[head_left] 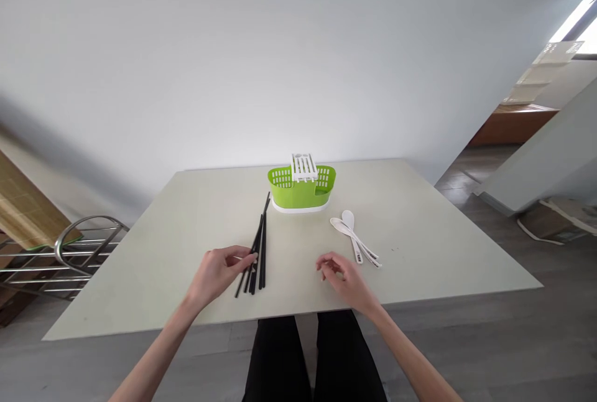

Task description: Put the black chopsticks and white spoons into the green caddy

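Note:
My left hand [222, 272] is pinched on a black chopstick [241, 284] at the left side of a loose bunch. The other black chopsticks [263, 252] lie close together on the table under and beside my fingertips, so I cannot tell whether more than one is gripped. Over the table's front part, my right hand [339, 274] holds nothing; its fingers are loosely curled, with the thumb apart. Near it, to the right, two white spoons [347, 228] lie crossed, bowls pointing away from me. At the back stands a green utensil basket [298, 195] with a white slatted piece [304, 167] across its middle.
The pale table [186, 221] stands against a plain wall [298, 60]. Left of it is a metal rack [88, 246] beside a woven mat-like panel [37, 203]. My legs [280, 358] are below the front edge. A box [555, 221] sits on the floor at the right.

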Motion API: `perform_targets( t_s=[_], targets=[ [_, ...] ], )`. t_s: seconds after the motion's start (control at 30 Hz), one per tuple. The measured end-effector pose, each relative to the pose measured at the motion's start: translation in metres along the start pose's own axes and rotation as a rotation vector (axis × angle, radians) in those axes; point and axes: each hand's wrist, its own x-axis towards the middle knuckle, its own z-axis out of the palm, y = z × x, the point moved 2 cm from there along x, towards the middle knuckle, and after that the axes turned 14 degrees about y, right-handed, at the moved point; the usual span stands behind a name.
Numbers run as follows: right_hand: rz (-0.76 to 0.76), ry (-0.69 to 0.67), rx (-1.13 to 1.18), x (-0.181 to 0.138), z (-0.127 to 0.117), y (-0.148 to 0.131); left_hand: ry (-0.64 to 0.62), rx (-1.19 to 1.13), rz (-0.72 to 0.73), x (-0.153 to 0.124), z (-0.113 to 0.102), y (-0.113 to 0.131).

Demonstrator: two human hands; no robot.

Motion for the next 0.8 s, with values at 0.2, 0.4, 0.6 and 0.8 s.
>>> perform_targets(
  t_s=[0.2, 0.4, 0.6, 0.8],
  targets=[
    [0.078, -0.145, 0.284, 0.019, 0.041, -0.055, -0.424, -0.408, -0.086, -0.028, 0.037, 0.047],
    [0.133, -0.136, 0.333, 0.017, 0.052, -0.057, -0.493, -0.450, -0.162, -0.037, 0.046, 0.049],
    [0.135, -0.132, 0.319, 0.008, 0.054, -0.048, -0.455, -0.452, -0.241, -0.042, 0.058, 0.042],
    [0.105, -0.159, 0.281, 0.005, 0.045, -0.049, -0.377, -0.383, -0.133, -0.030, 0.053, 0.042]
  ],
)
